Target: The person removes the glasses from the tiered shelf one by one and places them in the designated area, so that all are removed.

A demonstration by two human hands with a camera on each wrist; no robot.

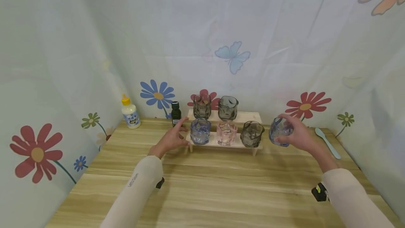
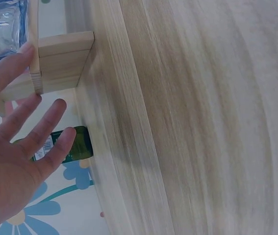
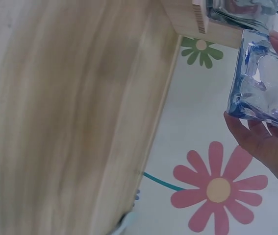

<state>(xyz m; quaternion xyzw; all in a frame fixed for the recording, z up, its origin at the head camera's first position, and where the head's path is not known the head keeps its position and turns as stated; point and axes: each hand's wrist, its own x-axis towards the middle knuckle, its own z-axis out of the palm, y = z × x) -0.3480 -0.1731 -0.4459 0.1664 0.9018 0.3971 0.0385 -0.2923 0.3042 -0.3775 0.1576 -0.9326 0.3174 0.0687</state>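
Flower-printed cloth (image 1: 177, 48) hangs behind and around our wood-grained bench (image 1: 205, 189), where a two-tier wooden rack (image 1: 250, 116) stands near the back. Our right hand (image 1: 299, 134) grips a clear blue glass (image 1: 275, 131) just beside the rack's right end, apparently above the bench, thumb on one side and fingers curled round the other. Our left hand (image 1: 171, 138) is spread fairly wide, thumb and forefinger touching the left end of the lower shelf (image 1: 221, 145), the other fingers free of it. We judge a slip to be the main danger: glass this slick could slide if our right hand's hold loosened. Carried too far left, it could strike the smoky glass (image 1: 252, 134) at the shelf's near end and chip either one. A hard push from our left hand could also jolt the rack and rattle the second blue glass (image 1: 200, 132) close to our thumb, the pink glass (image 1: 226, 133) beside it, or the two grey glasses (image 1: 228, 108) on the upper tier. As for the held piece, it looks roughly upright, see-through and faintly tinted, its walls dented and wavy, with deeper blue gathered along the base.
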